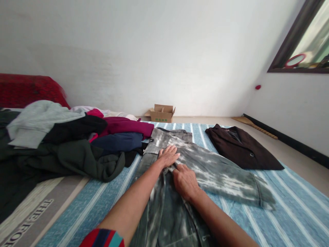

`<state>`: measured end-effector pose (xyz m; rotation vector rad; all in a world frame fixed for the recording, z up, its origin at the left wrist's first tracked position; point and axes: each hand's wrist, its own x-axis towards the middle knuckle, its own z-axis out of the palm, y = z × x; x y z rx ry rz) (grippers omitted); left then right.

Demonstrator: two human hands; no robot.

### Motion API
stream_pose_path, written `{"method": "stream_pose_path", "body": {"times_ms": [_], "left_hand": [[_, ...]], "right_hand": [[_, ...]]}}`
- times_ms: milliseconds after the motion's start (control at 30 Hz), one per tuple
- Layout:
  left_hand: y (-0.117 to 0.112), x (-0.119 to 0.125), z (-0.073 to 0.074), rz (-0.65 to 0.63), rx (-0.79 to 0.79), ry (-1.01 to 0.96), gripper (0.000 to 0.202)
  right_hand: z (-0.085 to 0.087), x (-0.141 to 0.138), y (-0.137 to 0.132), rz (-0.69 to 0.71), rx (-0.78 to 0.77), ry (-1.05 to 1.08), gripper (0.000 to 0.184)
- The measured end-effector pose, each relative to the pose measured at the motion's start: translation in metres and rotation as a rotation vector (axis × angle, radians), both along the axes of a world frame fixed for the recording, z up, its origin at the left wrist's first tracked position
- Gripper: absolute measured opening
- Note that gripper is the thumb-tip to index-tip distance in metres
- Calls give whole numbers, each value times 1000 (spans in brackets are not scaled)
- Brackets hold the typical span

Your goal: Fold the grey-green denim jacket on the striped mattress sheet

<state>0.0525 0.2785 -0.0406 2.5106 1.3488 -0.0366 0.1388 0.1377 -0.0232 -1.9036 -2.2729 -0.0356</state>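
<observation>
A grey, bleach-marked denim garment (205, 171) lies spread on the blue striped sheet (295, 209), one leg or sleeve stretching to the right. My left hand (168, 156) rests flat on it, fingers stretched out and open. My right hand (185, 181) lies just below and to the right, fingers curled down onto a fold of the denim; whether it grips the cloth is unclear.
A heap of clothes (64, 144) in grey, black, dark green, navy and magenta fills the left. A folded dark brown jacket (241, 147) lies at the right. A small open cardboard box (161, 113) stands by the white wall. A window (305, 41) is top right.
</observation>
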Motion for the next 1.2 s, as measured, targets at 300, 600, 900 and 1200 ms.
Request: {"method": "stream_pose_path", "body": {"times_ms": [300, 600, 900, 1200], "left_hand": [[-3, 0, 0, 16, 12, -7, 61], [-10, -1, 2, -21, 85, 20, 75], [-16, -3, 10, -51, 71, 6, 88], [-16, -3, 11, -57, 55, 26, 102]], "right_hand": [[-7, -2, 4, 52, 19, -4, 24], [-8, -5, -16, 120, 61, -34, 18], [17, 95, -43, -412, 214, 127, 26], [-11, 241, -96, -1172, -219, 217, 59]]}}
